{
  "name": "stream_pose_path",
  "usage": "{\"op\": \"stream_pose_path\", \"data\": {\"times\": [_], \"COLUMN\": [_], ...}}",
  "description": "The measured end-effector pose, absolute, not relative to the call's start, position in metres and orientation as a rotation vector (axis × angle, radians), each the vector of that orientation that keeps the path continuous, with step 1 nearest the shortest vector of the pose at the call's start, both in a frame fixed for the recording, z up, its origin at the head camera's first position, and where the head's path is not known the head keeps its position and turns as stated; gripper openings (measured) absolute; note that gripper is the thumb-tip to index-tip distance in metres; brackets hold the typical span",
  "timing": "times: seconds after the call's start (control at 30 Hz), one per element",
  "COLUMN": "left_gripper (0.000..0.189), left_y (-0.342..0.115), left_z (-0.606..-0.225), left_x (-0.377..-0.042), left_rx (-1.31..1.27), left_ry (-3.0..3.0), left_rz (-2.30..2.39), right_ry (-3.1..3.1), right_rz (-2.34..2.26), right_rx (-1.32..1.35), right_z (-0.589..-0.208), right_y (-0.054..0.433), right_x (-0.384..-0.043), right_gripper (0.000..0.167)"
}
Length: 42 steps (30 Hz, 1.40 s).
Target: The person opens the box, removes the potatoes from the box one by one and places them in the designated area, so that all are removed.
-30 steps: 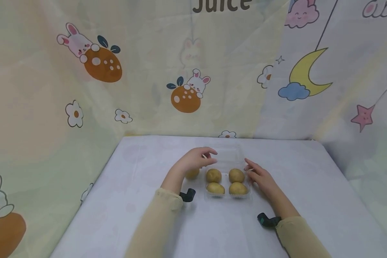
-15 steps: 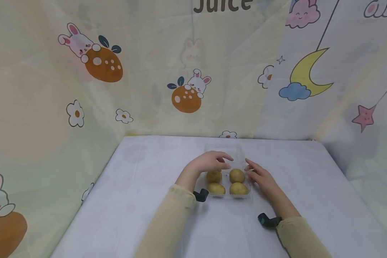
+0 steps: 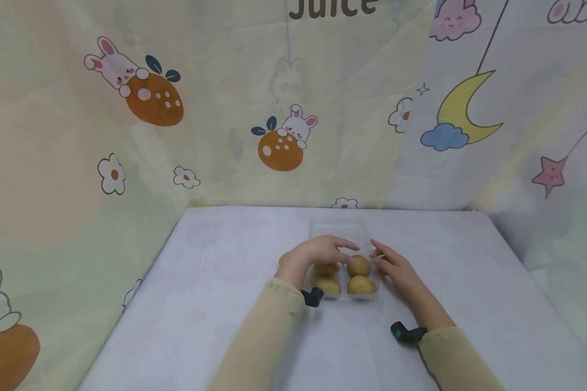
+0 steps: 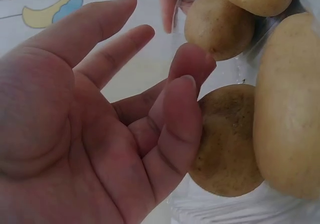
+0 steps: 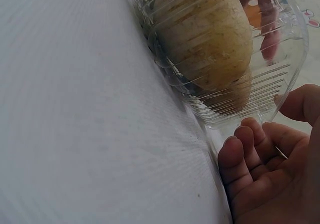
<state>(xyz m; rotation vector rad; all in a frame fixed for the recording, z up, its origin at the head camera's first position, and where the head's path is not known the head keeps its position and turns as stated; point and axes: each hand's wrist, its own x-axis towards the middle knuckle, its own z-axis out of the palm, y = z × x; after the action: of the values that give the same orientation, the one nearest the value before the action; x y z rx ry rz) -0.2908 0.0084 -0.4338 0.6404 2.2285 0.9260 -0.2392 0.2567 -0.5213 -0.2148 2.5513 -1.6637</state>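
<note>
A clear plastic box (image 3: 344, 297) with several potatoes in it sits on the table, its lid (image 3: 337, 228) folded back. My left hand (image 3: 320, 251) hangs over the box's left half, fingers loosely bent and gripping nothing. In the left wrist view, its outer fingers lie against a round potato (image 4: 227, 149), beside a longer potato (image 4: 287, 109). The back-left potato (image 3: 324, 269) is partly hidden by this hand. My right hand (image 3: 396, 269) holds the box's right edge; in the right wrist view, the thumb (image 5: 300, 102) meets the rim and curled fingers (image 5: 232, 156) sit below it.
A white cloth covers the table (image 3: 215, 304), with patterned fabric (image 3: 225, 108) rising behind and at both sides. Each wrist carries a small black camera, the left one (image 3: 313, 297) close to the box's front-left corner.
My left hand has moved right, from beside a potato left of the box to over the box, then slightly lower. That potato no longer shows clearly. My right hand has stayed in place.
</note>
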Motion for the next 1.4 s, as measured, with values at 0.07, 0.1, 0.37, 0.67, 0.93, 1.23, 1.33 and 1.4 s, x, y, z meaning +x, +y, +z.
{"op": "stream_pose_path", "data": {"times": [0.07,0.1,0.37,0.67,0.93,1.23,1.33,1.4], "left_gripper": [0.043,0.043,0.042,0.041,0.043,0.044,0.042,0.040], "left_y": [0.010,0.010,0.013,0.017,0.024,0.031,0.033,0.034], "left_z": [-0.435,-0.436,-0.437,-0.438,-0.445,-0.450,-0.452,-0.453], "left_x": [-0.291,-0.290,-0.288,-0.282,-0.279,-0.278,-0.277,-0.277], "left_rx": [0.640,0.639,0.623,0.560,0.575,0.549,0.539,0.525], "left_ry": [2.231,2.235,2.264,2.160,2.212,2.279,2.298,2.310], "left_rz": [0.933,0.934,0.929,0.982,0.959,0.921,0.933,0.950], "right_ry": [2.560,2.562,2.570,2.578,2.582,2.589,2.587,2.589], "right_rz": [-1.652,-1.648,-1.660,-1.662,-1.658,-1.671,-1.671,-1.666], "right_rx": [-0.215,-0.218,-0.270,-0.269,-0.306,-0.307,-0.313,-0.318], "right_z": [-0.522,-0.522,-0.524,-0.526,-0.522,-0.523,-0.524,-0.525], "right_y": [0.257,0.257,0.257,0.258,0.258,0.258,0.259,0.260], "right_x": [-0.240,-0.240,-0.241,-0.242,-0.240,-0.241,-0.242,-0.242], "right_gripper": [0.054,0.055,0.054,0.054,0.054,0.054,0.054,0.054]}}
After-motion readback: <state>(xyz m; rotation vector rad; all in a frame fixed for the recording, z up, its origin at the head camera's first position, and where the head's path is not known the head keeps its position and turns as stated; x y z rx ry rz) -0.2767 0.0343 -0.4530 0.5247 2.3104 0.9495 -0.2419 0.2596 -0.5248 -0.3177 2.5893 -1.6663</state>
